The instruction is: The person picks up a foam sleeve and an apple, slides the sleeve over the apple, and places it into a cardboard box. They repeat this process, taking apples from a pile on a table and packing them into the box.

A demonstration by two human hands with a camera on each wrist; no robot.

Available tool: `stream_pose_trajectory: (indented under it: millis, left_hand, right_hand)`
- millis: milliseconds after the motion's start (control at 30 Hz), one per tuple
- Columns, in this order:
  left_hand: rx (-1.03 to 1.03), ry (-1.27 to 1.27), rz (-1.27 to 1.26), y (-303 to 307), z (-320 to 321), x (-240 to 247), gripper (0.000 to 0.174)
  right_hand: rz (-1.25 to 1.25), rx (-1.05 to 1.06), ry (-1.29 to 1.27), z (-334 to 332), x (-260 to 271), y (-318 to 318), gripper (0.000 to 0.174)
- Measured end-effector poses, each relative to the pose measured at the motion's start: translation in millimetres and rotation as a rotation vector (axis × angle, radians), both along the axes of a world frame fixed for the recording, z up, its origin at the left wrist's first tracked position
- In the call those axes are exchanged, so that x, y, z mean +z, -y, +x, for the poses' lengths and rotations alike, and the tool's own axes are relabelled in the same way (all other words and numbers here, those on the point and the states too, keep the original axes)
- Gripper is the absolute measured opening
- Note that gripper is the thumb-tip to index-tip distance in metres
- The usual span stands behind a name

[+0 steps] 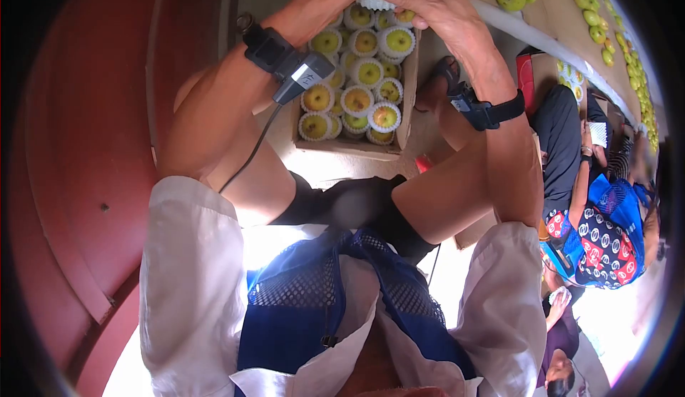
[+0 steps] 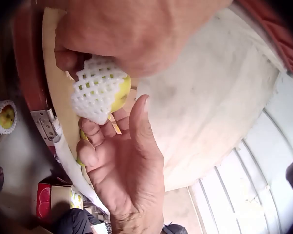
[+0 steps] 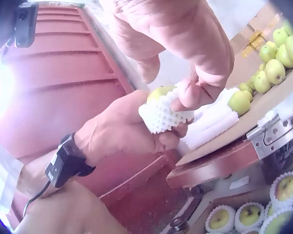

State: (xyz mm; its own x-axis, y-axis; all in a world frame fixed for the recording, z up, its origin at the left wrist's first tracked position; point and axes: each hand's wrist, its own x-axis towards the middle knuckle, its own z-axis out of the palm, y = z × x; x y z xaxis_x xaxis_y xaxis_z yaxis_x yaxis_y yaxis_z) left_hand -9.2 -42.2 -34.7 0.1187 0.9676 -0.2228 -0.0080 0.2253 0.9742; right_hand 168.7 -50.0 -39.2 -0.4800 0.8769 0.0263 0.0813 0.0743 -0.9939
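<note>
Yellow-green fruit in white foam net, held between both hands, left hand gripping it with curled fingers, right hand touching the net with loosely bent fingertips, thumb standing apart, cardboard box of net-wrapped fruits nearby.

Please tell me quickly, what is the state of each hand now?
Left hand: closed, holding the netted fruit.
Right hand: open, fingers touching the foam net.
</note>
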Motion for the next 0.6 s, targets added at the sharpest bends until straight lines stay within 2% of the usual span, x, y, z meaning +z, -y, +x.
stream_pose_trajectory:
  millis: [100, 200, 400, 500, 600]
  left_hand:
    - [-0.011, -0.185, 0.031, 1, 3, -12, 0.059]
    - [-0.010, -0.348, 0.052, 0, 5, -22, 0.064]
    - [-0.007, -0.541, 0.068, -1, 4, -34, 0.075]
    - [-0.008, -0.590, 0.074, -2, 4, -38, 0.080]
    - [-0.015, -0.627, 0.080, -4, 4, -45, 0.086]
  right_hand:
    - [0.079, -0.016, 0.065, -6, -16, 1, 0.065]
    - [0.220, -0.064, 0.340, -10, -8, 12, 0.074]
    - [0.310, -0.109, 0.337, -17, -20, 20, 0.073]
    - [0.406, -0.175, 0.493, -19, -22, 23, 0.069]
    - [0.348, -0.177, 0.525, -22, -13, 30, 0.066]
